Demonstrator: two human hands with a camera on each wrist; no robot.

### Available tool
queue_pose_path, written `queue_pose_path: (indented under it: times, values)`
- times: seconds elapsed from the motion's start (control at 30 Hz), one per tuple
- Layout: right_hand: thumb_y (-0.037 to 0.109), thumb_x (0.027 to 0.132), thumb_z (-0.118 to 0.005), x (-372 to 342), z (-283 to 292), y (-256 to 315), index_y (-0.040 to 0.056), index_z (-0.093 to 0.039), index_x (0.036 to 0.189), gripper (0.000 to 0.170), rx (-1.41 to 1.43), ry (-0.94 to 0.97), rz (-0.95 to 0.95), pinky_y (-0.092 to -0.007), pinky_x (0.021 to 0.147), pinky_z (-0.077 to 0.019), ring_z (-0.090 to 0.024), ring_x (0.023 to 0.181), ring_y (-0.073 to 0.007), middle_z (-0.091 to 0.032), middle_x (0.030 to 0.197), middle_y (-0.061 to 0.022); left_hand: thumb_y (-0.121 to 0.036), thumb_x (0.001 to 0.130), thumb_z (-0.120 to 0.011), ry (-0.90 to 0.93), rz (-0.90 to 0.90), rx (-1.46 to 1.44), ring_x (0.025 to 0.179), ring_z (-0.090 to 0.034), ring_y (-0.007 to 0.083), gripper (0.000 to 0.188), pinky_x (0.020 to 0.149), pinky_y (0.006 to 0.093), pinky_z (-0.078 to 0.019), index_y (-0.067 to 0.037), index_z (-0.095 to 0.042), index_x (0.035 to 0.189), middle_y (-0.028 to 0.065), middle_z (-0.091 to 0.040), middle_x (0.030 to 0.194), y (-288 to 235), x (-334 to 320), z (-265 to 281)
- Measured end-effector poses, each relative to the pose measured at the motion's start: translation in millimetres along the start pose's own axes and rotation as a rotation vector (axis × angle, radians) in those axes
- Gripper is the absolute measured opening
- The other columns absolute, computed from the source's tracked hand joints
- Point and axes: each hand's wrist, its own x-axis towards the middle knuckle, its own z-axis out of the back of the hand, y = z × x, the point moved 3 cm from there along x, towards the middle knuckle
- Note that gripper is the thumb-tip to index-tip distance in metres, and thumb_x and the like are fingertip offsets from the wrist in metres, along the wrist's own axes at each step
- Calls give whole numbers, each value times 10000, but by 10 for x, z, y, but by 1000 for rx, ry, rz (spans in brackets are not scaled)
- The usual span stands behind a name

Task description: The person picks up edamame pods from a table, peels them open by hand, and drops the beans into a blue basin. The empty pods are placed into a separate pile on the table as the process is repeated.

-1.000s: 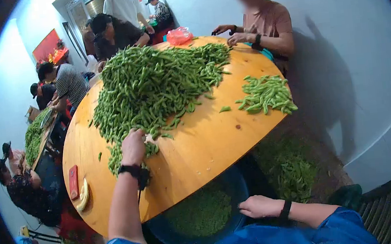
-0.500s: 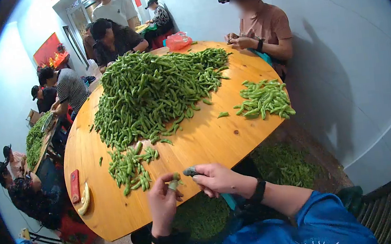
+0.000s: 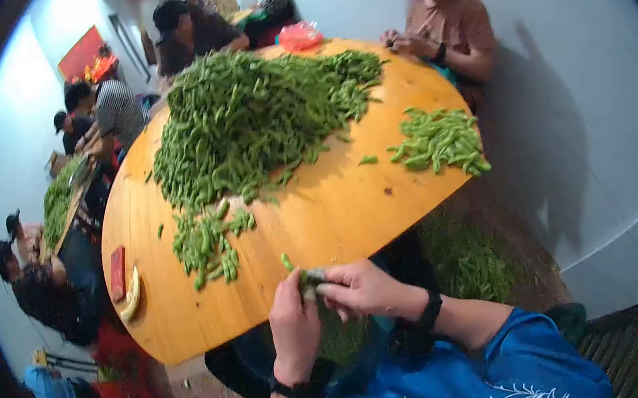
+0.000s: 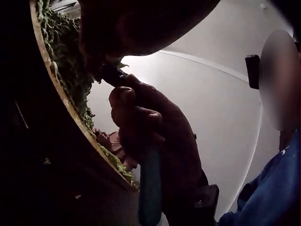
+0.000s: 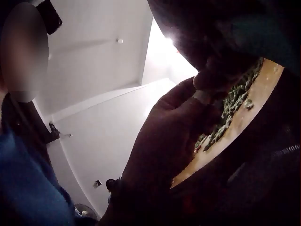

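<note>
Above the table's near edge, the left hand (image 3: 295,330) pinches a green pod (image 3: 287,262), its tip pointing up. Against it, the right hand (image 3: 371,290) has curled fingers, with a dark grey covering (image 3: 315,275) at its thumb tip. The left wrist view shows the right hand (image 4: 160,122) gripping a teal handle (image 4: 150,188); what it belongs to is hidden. In the right wrist view the left hand (image 5: 160,127) is dark, its fingertips meeting the other hand. A small pod pile (image 3: 203,246) lies beyond the hands, beside a big heap (image 3: 234,130).
A wooden table (image 3: 322,230) bears another pod pile (image 3: 441,139), a red phone-like object (image 3: 118,273), a peeled-looking yellow item (image 3: 132,295) and a red bag (image 3: 299,36). A person (image 3: 456,25) works across it; several others are at left. Pods lie on the floor (image 3: 481,263).
The left hand has come back from the small pile to the right hand, and the two now meet around a pod. The right hand has risen from above the tub. The view has shifted slightly.
</note>
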Motion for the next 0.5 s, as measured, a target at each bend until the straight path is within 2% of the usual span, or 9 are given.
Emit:
queue_pose_path:
  times: [0.03, 0.1, 0.13, 0.17, 0.2, 0.33, 0.37, 0.43, 0.5]
  values:
    - [164, 929, -463, -20, -21, -17, 35, -581, 1093, 240, -39, -17, 21, -206, 465, -450, -550, 501, -66, -546, 657, 11, 33, 782, -529, 2, -19, -8, 860, -590, 363, 315, 745, 385, -488, 20, -537, 1096, 198, -594, 926, 4, -6, -15]
    - [175, 927, -482, -39, 16, -74, 40, -572, 1143, 271, -66, -13, 14, -215, 479, -461, -569, 528, -66, -570, 679, 9, 6, 788, -542, 7, -9, -16, 871, -587, 368, 282, 748, 401, -485, 16, -535, 1071, 206, -594, 935, -10, -39, -16]
    - [174, 929, -479, -47, 20, -88, 38, -582, 1109, 248, -25, -26, -45, -207, 467, -457, -574, 531, -64, -581, 692, 5, 2, 789, -547, 55, 54, -38, 879, -586, 371, 293, 749, 404, -484, 15, -530, 1081, 207, -593, 937, -12, -53, -29]
    - [167, 930, -475, -55, 29, -95, 32, -586, 1073, 225, 38, 8, -108, -188, 436, -443, -575, 527, -60, -589, 705, 1, 8, 783, -552, 40, 20, -51, 879, -587, 372, 299, 747, 402, -484, 15, -528, 1081, 207, -592, 938, -10, -70, -33]
    - [160, 930, -478, -73, 32, -100, 20, -584, 1036, 205, 136, 3, -111, -168, 408, -424, -573, 518, -57, -591, 713, -3, 15, 784, -585, 9, 17, -57, 782, -630, 271, 279, 674, 331, -499, 7, -548, 1060, 174, -616, 901, 9, -85, -52]
    - [170, 931, -488, -100, 49, -73, 20, -582, 964, 180, 155, 34, -129, -161, 388, -405, -570, 509, -55, -586, 709, -1, 33, 804, -572, 14, 65, -116, 739, -632, 198, 225, 654, 291, -497, 11, -553, 1027, 144, -624, 849, 5, -111, -60]
    - [170, 931, -488, -89, 51, -92, 20, -582, 964, 180, 158, 34, -133, -161, 388, -405, -570, 509, -55, -586, 709, -1, 33, 804, -572, 17, 68, -116, 739, -632, 198, 225, 654, 291, -497, 11, -553, 1027, 144, -624, 849, 9, -115, -64]
    - [163, 928, -492, -69, 49, -122, 21, -586, 970, 176, 196, 50, -130, -162, 403, -399, -534, 488, -44, -573, 696, 7, 53, 782, -536, 14, 152, -263, 722, -609, 288, 266, 650, 332, -481, 1, -551, 1042, 174, -587, 824, 28, -117, -64]
    - [154, 925, -496, -73, 41, -113, 20, -590, 969, 169, 164, 38, -124, -166, 413, -390, -507, 483, -35, -561, 687, 15, 52, 789, -533, -2, 162, -305, 701, -607, 275, 255, 634, 325, -477, 0, -553, 1038, 169, -586, 807, 72, -143, -105]
